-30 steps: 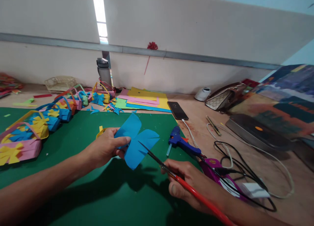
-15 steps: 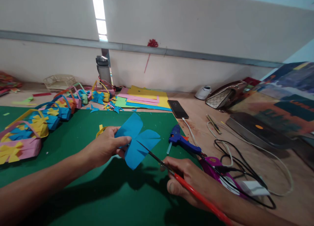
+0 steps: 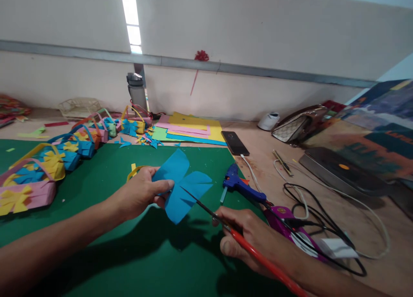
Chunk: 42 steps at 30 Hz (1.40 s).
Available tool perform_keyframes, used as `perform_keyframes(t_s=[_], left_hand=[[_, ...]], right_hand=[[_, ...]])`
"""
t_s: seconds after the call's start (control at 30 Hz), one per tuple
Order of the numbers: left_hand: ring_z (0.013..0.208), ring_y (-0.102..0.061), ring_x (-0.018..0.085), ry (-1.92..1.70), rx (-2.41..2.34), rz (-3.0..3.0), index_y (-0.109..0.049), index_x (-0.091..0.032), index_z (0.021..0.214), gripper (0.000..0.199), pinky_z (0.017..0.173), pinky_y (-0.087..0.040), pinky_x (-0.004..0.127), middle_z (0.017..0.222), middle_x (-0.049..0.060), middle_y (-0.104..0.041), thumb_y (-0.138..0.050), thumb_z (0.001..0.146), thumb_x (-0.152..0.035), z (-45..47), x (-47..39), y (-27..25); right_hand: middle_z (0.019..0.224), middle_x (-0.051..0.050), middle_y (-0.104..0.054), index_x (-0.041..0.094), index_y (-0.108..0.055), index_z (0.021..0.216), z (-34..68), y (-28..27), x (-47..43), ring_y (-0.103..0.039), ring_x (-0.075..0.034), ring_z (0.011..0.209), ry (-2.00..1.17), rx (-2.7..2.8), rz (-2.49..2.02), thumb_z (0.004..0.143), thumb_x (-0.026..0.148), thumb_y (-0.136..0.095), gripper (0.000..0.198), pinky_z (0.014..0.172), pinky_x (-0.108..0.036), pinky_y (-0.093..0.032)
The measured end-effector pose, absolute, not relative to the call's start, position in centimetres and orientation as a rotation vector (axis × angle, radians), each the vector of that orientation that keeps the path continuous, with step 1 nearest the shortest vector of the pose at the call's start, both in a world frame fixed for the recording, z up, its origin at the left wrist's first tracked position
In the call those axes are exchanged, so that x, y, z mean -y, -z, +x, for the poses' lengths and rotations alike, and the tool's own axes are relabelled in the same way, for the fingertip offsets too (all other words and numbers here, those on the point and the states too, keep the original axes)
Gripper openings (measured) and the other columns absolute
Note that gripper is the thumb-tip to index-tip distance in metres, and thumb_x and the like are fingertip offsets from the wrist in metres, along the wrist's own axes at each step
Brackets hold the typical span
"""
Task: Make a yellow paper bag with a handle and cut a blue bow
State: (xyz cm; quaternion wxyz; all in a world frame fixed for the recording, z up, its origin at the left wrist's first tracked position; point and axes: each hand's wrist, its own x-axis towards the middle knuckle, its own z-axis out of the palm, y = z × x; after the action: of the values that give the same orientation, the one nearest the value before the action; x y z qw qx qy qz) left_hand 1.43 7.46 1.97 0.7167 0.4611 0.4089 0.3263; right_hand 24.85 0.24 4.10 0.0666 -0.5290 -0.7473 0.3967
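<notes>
Between thumb and fingers, my left hand (image 3: 150, 187) pinches a blue paper flower (image 3: 177, 204) above the green mat (image 3: 129, 254). The flower has wide petals with slits between them. My right hand (image 3: 245, 237) is closed around red-handled scissors (image 3: 251, 249), whose dark blades reach over the flower near its middle. Whether the blades are parted is hard to make out. Part of a small yellow paper basket (image 3: 134, 171) shows behind my left hand. To the right of the flower lies a blue glue gun (image 3: 241, 187).
Several small paper baskets (image 3: 48, 163) with paper flowers line the left side. Coloured paper sheets (image 3: 193, 127) and scraps (image 3: 150, 140) lie at the back. A phone (image 3: 235, 143), a purple power strip (image 3: 290, 228), tangled cables (image 3: 318, 211) and a dark case (image 3: 342, 172) occupy the right.
Both hands, the flower and the scissors hold nearly the same pose. The whole view has shifted very slightly.
</notes>
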Motion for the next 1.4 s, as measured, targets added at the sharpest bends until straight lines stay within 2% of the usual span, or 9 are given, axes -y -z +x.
perform_keyframes(t_s=[0.33, 0.6, 1.27, 1.4], left_hand=[[0.043, -0.047, 0.008, -0.734, -0.926, 1.042, -0.052, -0.015, 0.065, 0.027, 0.043, -0.037, 0.021, 0.052, -0.003, -0.053, -0.073, 0.059, -0.032, 1.59, -7.3, -2.09], [0.043, -0.048, 0.008, -0.73, -0.917, 1.064, -0.052, -0.015, 0.065, 0.024, 0.043, -0.037, 0.019, 0.052, -0.003, -0.054, -0.071, 0.062, -0.03, 1.54, -7.37, -1.73], [0.044, -0.049, 0.008, -0.737, -0.913, 1.047, -0.052, -0.015, 0.067, 0.023, 0.043, -0.037, 0.019, 0.053, -0.003, -0.054, -0.071, 0.061, -0.027, 1.62, -7.32, -1.89], [0.043, -0.048, 0.008, -0.74, -0.919, 1.046, -0.052, -0.015, 0.067, 0.024, 0.043, -0.038, 0.02, 0.052, -0.003, -0.054, -0.071, 0.062, -0.028, 1.62, -7.36, -1.86]], right_hand=[[0.056, 0.007, -0.032, 0.02, -0.042, 0.068, 24.75, -4.04, -0.27, -0.027, -0.008, 0.05, -1.261, 2.198, -1.593, 0.079, 0.04, -0.056, 0.026, 0.044, -0.022, -0.021], [0.057, 0.007, -0.032, 0.02, -0.041, 0.067, 24.61, -4.08, -0.32, -0.026, -0.008, 0.051, -1.327, 2.13, -1.632, 0.077, 0.033, -0.057, 0.023, 0.044, -0.021, -0.02], [0.055, 0.008, -0.03, 0.02, -0.039, 0.065, 24.61, -3.77, -0.12, -0.026, -0.007, 0.05, -1.249, 2.159, -1.6, 0.077, 0.026, -0.057, 0.023, 0.045, -0.021, -0.021], [0.054, 0.008, -0.031, 0.02, -0.04, 0.064, 24.45, -4.03, -0.29, -0.027, -0.007, 0.049, -1.287, 2.112, -1.628, 0.075, 0.03, -0.06, 0.025, 0.044, -0.021, -0.021]])
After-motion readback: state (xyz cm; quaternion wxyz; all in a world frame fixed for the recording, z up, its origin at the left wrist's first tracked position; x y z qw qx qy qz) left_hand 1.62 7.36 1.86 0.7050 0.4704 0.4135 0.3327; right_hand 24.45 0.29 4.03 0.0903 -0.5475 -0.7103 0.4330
